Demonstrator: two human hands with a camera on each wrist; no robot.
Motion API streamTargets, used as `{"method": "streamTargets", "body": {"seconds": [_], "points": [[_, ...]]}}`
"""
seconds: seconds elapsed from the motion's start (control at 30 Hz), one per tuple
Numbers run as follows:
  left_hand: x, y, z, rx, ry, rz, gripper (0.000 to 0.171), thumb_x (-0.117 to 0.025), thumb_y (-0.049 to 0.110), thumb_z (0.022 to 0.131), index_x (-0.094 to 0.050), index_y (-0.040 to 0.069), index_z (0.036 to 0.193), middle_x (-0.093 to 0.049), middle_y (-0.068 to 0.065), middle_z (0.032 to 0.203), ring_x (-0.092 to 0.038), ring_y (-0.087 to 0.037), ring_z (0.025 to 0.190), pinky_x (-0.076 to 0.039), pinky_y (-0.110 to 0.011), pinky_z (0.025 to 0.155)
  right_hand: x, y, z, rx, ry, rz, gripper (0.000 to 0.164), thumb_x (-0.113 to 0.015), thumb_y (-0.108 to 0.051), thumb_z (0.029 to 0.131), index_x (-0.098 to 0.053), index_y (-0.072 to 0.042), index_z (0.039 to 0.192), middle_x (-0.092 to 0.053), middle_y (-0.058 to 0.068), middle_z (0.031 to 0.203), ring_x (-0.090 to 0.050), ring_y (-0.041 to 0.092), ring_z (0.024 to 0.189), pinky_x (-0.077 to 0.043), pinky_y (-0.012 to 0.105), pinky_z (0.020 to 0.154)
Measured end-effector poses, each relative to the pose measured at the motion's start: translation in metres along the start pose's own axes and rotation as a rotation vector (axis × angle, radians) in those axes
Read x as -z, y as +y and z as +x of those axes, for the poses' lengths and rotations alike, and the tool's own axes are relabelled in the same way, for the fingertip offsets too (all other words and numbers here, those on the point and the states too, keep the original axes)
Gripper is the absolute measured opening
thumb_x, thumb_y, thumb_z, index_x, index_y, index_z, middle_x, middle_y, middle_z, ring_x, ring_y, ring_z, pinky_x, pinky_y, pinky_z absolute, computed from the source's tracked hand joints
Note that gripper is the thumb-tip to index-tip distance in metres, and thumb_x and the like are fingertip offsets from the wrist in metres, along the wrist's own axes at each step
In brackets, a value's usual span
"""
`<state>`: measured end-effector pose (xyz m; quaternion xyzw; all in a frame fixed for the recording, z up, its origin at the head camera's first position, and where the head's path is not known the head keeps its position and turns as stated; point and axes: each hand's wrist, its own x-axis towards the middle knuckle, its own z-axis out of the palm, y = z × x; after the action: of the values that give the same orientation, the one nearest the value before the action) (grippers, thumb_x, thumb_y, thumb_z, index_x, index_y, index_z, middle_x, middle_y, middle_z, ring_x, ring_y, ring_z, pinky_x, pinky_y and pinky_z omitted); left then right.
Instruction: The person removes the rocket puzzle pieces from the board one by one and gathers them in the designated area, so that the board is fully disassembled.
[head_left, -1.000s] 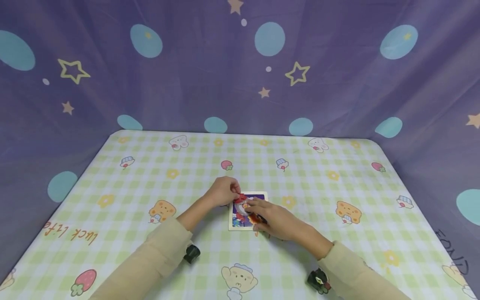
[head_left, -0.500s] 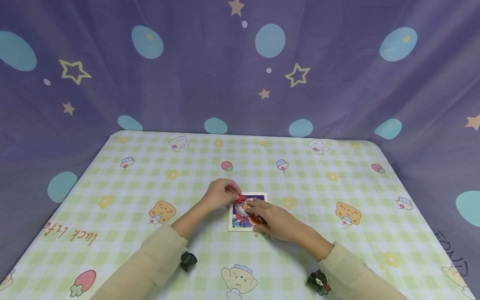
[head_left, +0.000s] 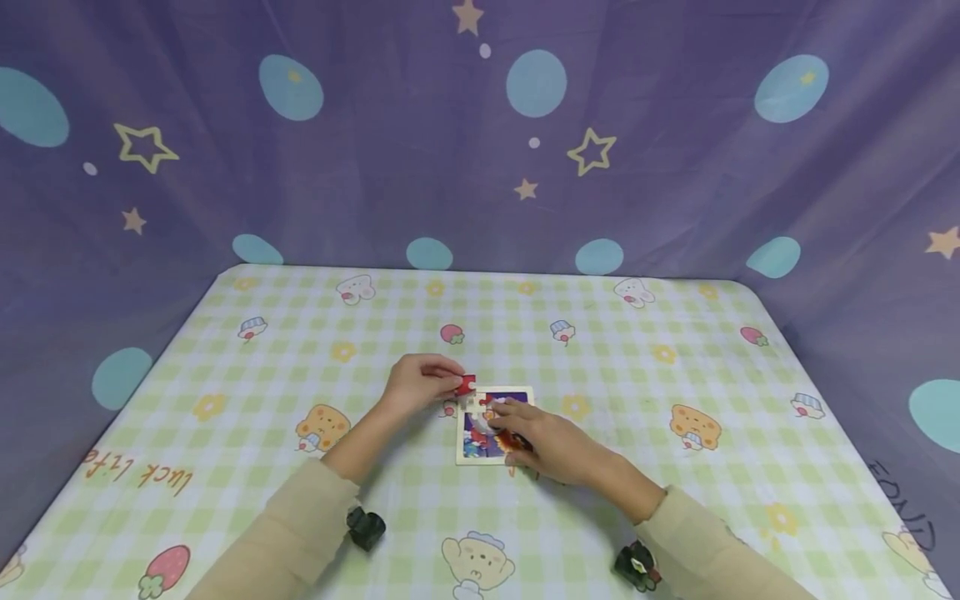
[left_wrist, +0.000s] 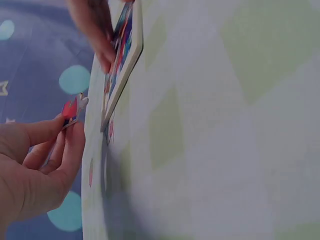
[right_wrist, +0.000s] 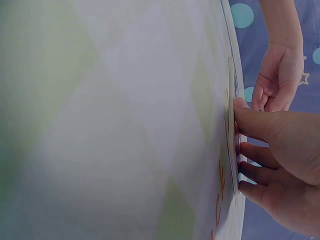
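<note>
A small jigsaw puzzle in a cream-rimmed tray [head_left: 461, 442] lies mid-table, showing a colourful picture. My left hand [head_left: 420, 385] pinches a red puzzle piece [head_left: 466, 384] between thumb and fingertips, just above the tray's far left corner. In the left wrist view the piece [left_wrist: 70, 110] is clear of the tray, its printed face partly showing. Pale backing shows in that corner of the tray. My right hand [head_left: 558, 443] rests on the puzzle's right side, its fingertips on the pieces and its thumb by the near edge, hiding part of the picture.
A green-and-white checked tablecloth [head_left: 585, 517] with cartoon prints covers the table. Behind it hangs a purple curtain [head_left: 420, 150] with stars and dots. A dark wrist-worn device sits below each sleeve, the left one [head_left: 366, 528] and the right one [head_left: 637, 565].
My left hand has lifted the red puzzle piece out of the tray's far left corner and moved it up and left, baring pale backing. The right hand has stayed in place.
</note>
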<state>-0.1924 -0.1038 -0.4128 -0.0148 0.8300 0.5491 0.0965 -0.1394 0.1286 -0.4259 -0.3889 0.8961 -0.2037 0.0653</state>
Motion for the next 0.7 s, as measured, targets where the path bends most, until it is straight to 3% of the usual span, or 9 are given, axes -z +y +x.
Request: {"method": "streamTargets", "body": {"seconds": [0.17,0.4,0.7], "points": [[0.014,-0.005,-0.001,0.042,0.003,-0.051,0.019,-0.071,0.005,0.084,-0.072,-0.001,0.102,-0.073,-0.017,0.097,-0.068,-0.006,0.072,-0.059,-0.027,0.073,0.000,0.000,-0.001,0.003,0.005,-0.004,0.055,-0.067,-0.029,0.089,-0.051,-0.009,0.138,-0.045,0.012,0.149,-0.044,0.031,0.137,-0.043,0.044,0.108],[0.039,-0.014,-0.003,0.076,0.028,-0.050,0.025,-0.070,0.009,0.085,-0.070,-0.002,0.107,-0.073,-0.014,0.099,-0.066,-0.001,0.072,-0.058,-0.023,0.072,-0.001,0.000,-0.002,0.018,0.016,-0.007,0.054,-0.067,-0.029,0.089,-0.052,-0.009,0.137,-0.045,0.012,0.149,-0.045,0.031,0.137,-0.044,0.044,0.106],[0.075,-0.022,-0.012,0.082,-0.033,-0.093,0.034,-0.069,0.010,0.088,-0.064,-0.008,0.116,-0.074,-0.006,0.101,-0.069,0.000,0.077,-0.058,-0.023,0.077,-0.003,0.002,-0.002,0.022,0.022,-0.007,0.055,-0.067,-0.029,0.089,-0.051,-0.009,0.138,-0.046,0.012,0.148,-0.045,0.031,0.137,-0.045,0.044,0.106]]}}
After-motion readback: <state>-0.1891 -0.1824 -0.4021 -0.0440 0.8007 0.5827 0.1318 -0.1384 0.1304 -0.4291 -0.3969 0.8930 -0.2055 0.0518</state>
